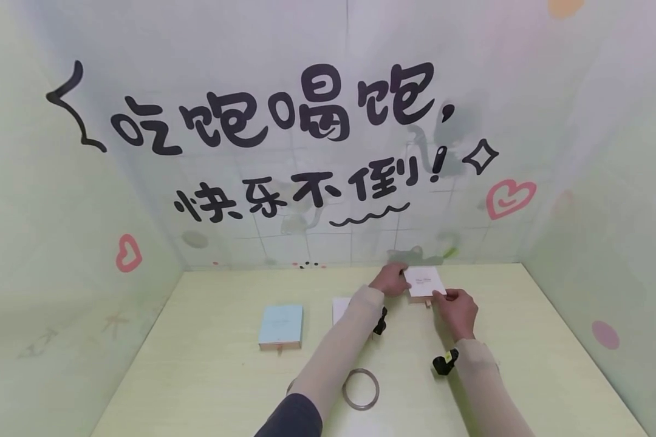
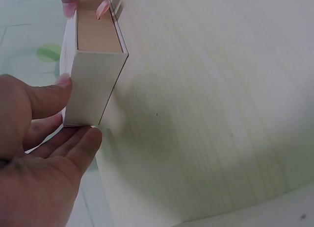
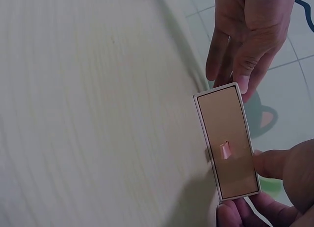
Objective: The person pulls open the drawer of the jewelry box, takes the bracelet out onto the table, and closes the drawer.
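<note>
A white drawer-style box (image 1: 423, 281) with a tan front and a short pink ribbon tab (image 3: 225, 150) is at the back right of the table. My left hand (image 1: 390, 280) grips its left end. In the left wrist view, the left thumb lies on the lid and the fingers curl under the far edge. My right hand (image 1: 459, 312) pinches the front right corner, thumb on top and fingers below, as the right wrist view shows. The drawer front sits flush in its sleeve. What the box contains is hidden.
A light blue box (image 1: 280, 325) with a ribbon tab lies left of centre. Another white box (image 1: 339, 308) is partly covered by the left sleeve. Nearer stands out a greyish bangle (image 1: 345, 388) lying flat; a similar curved edge peeks out left of the forearm. A printed wall (image 1: 306, 243) borders the table's back.
</note>
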Motion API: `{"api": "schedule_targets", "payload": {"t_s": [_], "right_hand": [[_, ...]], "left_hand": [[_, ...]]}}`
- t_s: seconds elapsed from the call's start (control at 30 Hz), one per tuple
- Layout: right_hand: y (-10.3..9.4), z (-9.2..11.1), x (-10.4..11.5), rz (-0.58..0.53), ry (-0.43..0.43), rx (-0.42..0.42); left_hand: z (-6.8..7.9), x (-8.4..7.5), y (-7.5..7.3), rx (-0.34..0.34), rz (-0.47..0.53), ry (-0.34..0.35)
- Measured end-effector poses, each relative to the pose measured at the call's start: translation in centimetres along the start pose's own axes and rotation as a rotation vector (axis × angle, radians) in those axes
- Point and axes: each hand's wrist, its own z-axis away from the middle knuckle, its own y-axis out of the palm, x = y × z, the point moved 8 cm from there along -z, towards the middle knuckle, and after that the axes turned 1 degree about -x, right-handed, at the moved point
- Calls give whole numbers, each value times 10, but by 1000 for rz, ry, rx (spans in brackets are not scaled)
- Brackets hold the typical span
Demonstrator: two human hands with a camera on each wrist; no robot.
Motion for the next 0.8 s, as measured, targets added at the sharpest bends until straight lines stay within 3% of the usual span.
{"api": "schedule_targets", "payload": {"t_s": [0.27,0.57,0.8], "right_hand": [[2,-1,-1,-12,2,32],[-1,-7,-1,-14,-8,94],[3,-12,1,-22,-14,165]], "left_hand": [[3,4,2,-24,-12,-43],[15,-4,-5,-43,-93,-15],[22,5,-5,-41,-85,-41]]}}
